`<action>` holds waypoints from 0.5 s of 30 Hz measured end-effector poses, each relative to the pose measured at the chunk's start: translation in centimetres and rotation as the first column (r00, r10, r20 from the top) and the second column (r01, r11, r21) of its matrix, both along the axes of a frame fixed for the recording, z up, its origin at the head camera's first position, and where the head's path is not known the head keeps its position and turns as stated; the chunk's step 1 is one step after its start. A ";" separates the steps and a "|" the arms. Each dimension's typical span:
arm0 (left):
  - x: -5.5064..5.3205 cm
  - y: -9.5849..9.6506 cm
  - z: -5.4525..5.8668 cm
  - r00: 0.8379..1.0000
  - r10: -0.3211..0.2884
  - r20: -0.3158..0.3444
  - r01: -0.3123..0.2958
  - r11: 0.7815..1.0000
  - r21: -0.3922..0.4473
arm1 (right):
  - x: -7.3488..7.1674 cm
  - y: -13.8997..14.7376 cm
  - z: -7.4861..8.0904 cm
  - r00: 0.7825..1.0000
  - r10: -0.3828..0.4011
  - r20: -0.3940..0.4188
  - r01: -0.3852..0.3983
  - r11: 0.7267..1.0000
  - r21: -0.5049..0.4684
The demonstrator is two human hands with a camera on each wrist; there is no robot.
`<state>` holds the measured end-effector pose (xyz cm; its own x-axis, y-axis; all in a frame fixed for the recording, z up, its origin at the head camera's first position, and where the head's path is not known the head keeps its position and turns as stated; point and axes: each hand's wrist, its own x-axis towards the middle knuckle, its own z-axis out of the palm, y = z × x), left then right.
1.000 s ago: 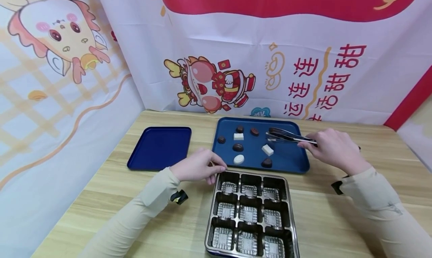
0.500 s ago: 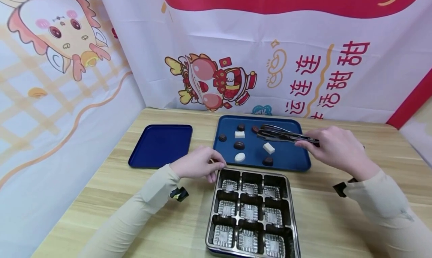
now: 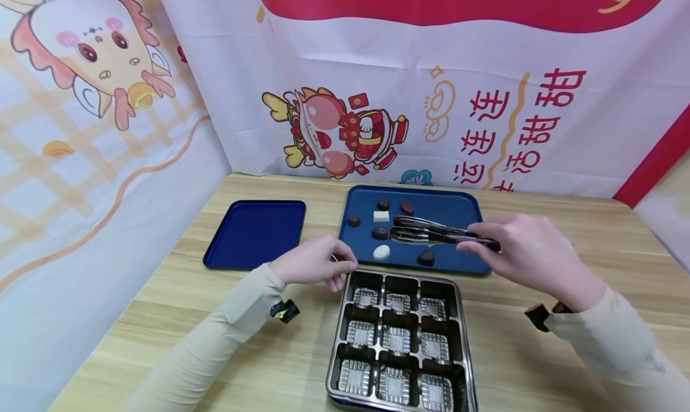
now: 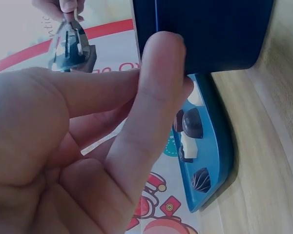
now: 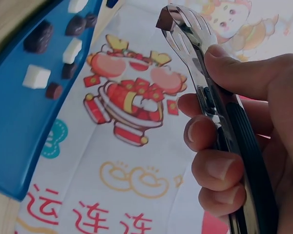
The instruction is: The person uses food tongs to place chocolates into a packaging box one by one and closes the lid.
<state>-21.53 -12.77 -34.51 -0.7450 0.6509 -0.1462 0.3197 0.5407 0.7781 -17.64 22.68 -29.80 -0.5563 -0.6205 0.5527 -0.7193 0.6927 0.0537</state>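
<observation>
My right hand (image 3: 530, 253) grips metal tongs (image 3: 431, 231) with dark handles, above the front middle of the blue tray (image 3: 458, 199). Between the tong tips shows a small brown block (image 5: 165, 19) that looks like chocolate. Several dark and white chocolates lie apart on the tray, among them a white oval one (image 3: 381, 253) and a dark pointed one (image 3: 426, 258). The tongs cover a white square one. With thumb and fingers, my left hand (image 3: 318, 261) pinches the far left corner of the dark blue box (image 4: 205, 34), whose brown plastic insert (image 3: 399, 310) has bare compartments.
A smaller dark blue tray (image 3: 256, 235) lies on the wooden table (image 3: 291, 364) at the left, with nothing on it. A printed cloth (image 3: 323, 47) hangs behind the table's far edge, and another cloth (image 3: 108, 160) hangs along the left side.
My right hand has carried the tongs leftward and nearer across the tray, now over the white square chocolate. My left hand stays at the box corner.
</observation>
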 end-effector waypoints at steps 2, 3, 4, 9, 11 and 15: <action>0.0 0.0 -0.1 1.000 0.005 -0.003 -0.005 1.000 0.001 | 0.3 -0.4 0.1 1.000 0.028 0.001 -0.028 1.000 0.001; -0.1 0.1 -0.1 1.000 0.007 -0.004 -0.007 1.000 0.002 | 0.5 -0.6 0.1 0.999 0.041 0.001 -0.041 0.999 0.002; -0.1 0.1 -0.1 1.000 0.008 -0.006 -0.008 1.000 0.003 | 0.7 -0.7 0.1 0.999 0.053 0.003 -0.053 0.999 0.002; -0.1 0.2 -0.2 1.000 0.009 -0.023 -0.009 1.000 0.007 | 1.5 -1.9 -0.1 0.996 0.093 0.004 -0.093 0.995 0.025; -0.1 0.2 -0.2 1.000 0.009 -0.028 -0.009 1.000 0.007 | 1.7 -2.3 -0.3 0.995 0.101 0.011 -0.101 0.994 0.041; -0.1 0.1 -0.3 1.000 0.010 -0.028 -0.010 1.000 0.010 | 2.1 -3.1 -0.5 0.994 0.107 0.022 -0.108 0.992 0.057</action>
